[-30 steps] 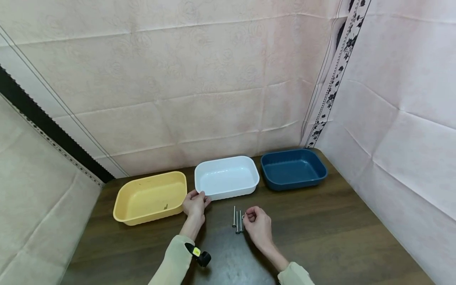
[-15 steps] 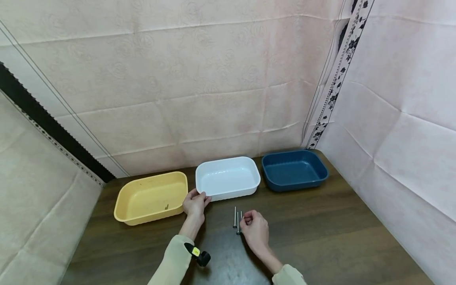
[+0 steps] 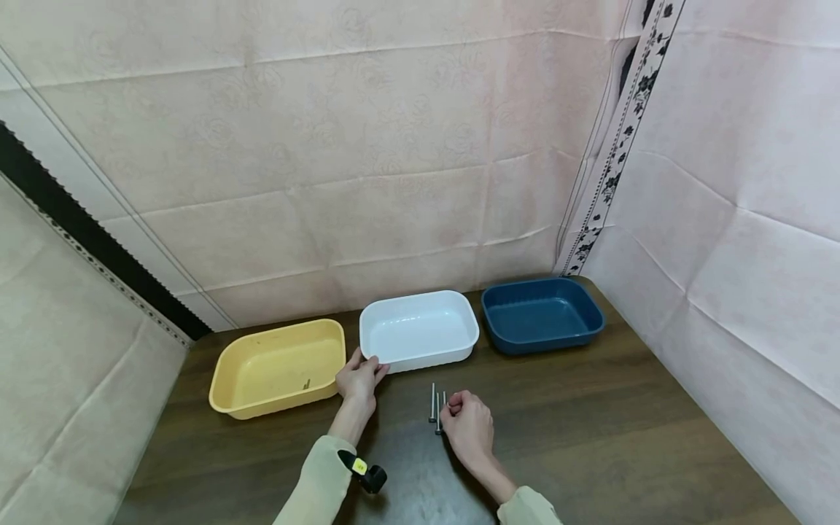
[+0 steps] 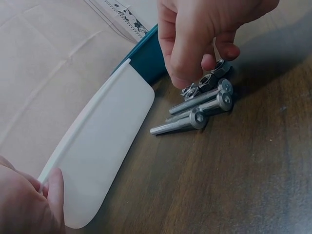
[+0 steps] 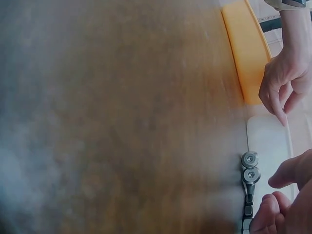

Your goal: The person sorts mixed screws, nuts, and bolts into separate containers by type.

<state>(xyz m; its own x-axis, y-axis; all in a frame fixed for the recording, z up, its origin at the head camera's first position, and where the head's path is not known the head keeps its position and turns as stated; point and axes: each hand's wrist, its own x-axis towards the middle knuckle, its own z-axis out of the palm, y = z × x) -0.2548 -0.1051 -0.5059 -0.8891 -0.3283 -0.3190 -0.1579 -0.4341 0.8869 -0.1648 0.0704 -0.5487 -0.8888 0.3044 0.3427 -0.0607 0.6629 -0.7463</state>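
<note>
My left hand [image 3: 357, 380] pinches the front left corner of the white tray [image 3: 420, 361], thumb on the outer wall. Three silver bolts [image 4: 178, 126] with round socket heads lie side by side on the table in front of that tray. Hex nuts [image 4: 207, 82] lie in a row beside them, partly under my right hand [image 3: 469, 426]. In the left wrist view its foremost fingertip comes down right at the nearest nut. From the right wrist, the thumb and bent fingers [image 5: 273, 207] stand apart with nothing visible between them. The right hand hides part of the bolts in the head view.
A yellow tray [image 3: 275, 402] with small dark pieces inside stands left of the white one. To the right is a dark blue tray [image 3: 541, 341]. Patterned cloth [image 3: 394, 182] walls rise behind and beside the wooden table [image 3: 623, 430].
My right hand has shifted slightly left and nearer to me, and now covers more of the bolts. The ring-shaped piece seen at its fingertips is now hidden. My left hand stays on the white tray.
</note>
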